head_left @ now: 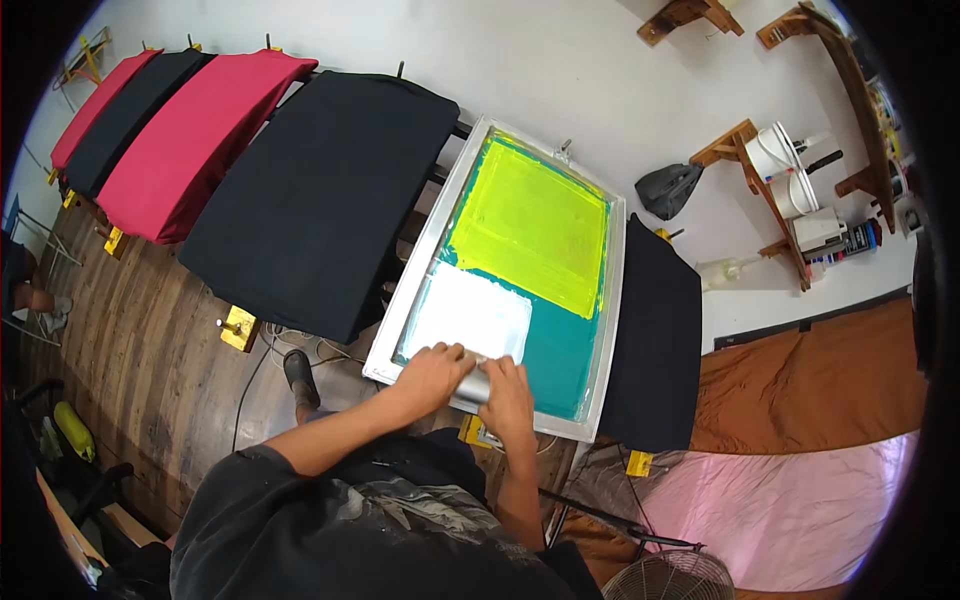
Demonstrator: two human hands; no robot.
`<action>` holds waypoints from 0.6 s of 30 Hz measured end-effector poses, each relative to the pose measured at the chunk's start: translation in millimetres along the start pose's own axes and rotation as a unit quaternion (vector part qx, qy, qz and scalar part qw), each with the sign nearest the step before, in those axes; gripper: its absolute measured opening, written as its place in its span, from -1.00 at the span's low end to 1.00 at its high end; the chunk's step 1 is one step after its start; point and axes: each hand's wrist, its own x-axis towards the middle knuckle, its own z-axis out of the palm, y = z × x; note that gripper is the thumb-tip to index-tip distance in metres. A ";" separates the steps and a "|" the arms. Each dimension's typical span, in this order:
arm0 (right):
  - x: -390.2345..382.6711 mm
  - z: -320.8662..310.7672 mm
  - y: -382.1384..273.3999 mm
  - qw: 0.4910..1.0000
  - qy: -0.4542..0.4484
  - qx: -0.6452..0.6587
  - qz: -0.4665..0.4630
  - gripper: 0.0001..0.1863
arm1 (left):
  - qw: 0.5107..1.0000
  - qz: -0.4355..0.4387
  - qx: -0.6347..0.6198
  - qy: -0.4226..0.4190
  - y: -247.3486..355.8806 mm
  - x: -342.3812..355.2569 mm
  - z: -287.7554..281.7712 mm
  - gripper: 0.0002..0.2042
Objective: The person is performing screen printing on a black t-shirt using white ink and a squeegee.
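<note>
In front of me a screen-printing frame [613,300] with a pale metal rim lies tilted in view over one of the boards. On its teal mesh [560,365] are a large yellow-green ink patch [530,220] at the far side and a smaller white patch [465,312] at the near left. My left hand [432,382] and my right hand [508,402] are close together at the frame's near end. Both have their fingers wrapped round a silvery squeegee [470,387], whose lower edge I cannot see.
Left of the frame, a black shirt [325,200] and red shirts [205,140] are stretched over a row of boards. Another black shirt [655,340] lies at the right. Yellow blocks [238,328] sit beneath. A fan [670,577] stands at lower right; wall shelves [775,205] hold white tubs.
</note>
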 end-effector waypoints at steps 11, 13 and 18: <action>111.4 -42.9 22.7 0.997 -0.074 -0.014 -0.009 -0.64 | 0.993 -0.069 0.005 -0.095 -41.9 101.8 -38.7 -0.75; 124.6 -35.3 24.8 0.997 -0.077 -0.002 0.008 -0.64 | 0.987 -0.082 0.017 -0.140 -51.4 114.6 -41.2 -0.75; 117.2 -24.0 25.9 0.999 -0.044 0.010 0.009 -0.62 | 0.993 -0.055 0.017 -0.104 -58.1 107.0 -24.5 -0.73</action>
